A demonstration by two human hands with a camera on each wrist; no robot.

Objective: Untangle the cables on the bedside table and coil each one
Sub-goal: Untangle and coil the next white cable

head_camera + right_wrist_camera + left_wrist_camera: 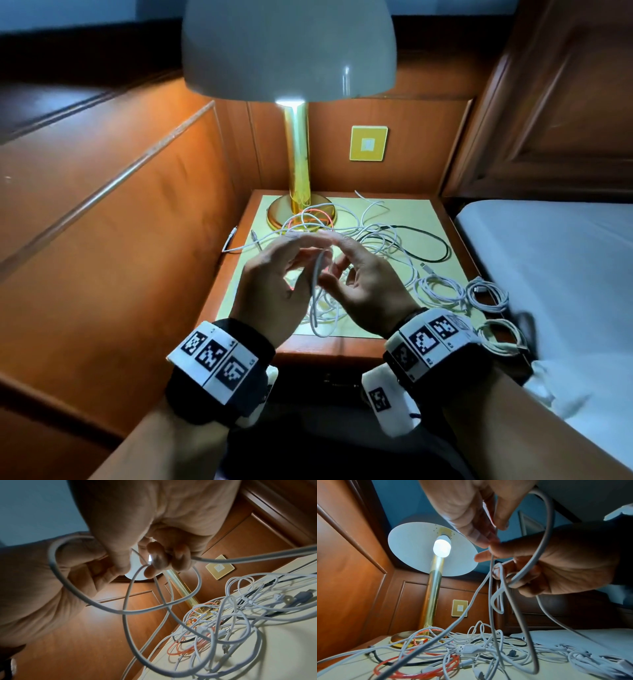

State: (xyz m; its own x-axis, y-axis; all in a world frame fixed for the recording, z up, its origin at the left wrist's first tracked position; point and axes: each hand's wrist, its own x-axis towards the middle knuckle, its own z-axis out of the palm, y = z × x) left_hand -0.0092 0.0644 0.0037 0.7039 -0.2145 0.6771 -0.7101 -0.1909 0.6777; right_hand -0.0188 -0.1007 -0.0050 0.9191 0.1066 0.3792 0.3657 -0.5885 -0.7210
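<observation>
Above the front of the worktop (pixel 346 334), both hands are holding up one white cable (pixel 317 274). Fingers and thumb of the left hand (pixel 274 287) are pinching a strand of it, and the right hand (pixel 363 291) is curling its fingers round a loop of the same cable; its slack is hanging down into the pile below. On the yellow top, a tangle of cables (pixel 370 240) is lying spread from the lamp base to the right edge: several white ones whose number cannot be told, one black cable (pixel 442 245) looping out to the right, and one orange-red cable (pixel 308 219) lying against the lamp base. Three white cables are sitting already coiled at the right: one coil (pixel 440 291) on the worktop's right front, a second coil (pixel 488 294) just beside it at the edge, and a third coil (pixel 501 337) lying nearer, by the right wrist. One brass lamp (pixel 298 154) with a white shade is standing lit at the back left. One yellow wall plate (pixel 368 143) is showing on the wood panelling behind. A white bed (pixel 565 260) is lying to the right. Both wrists are wearing bands with black-and-white square markers; no readable writing is showing.
</observation>
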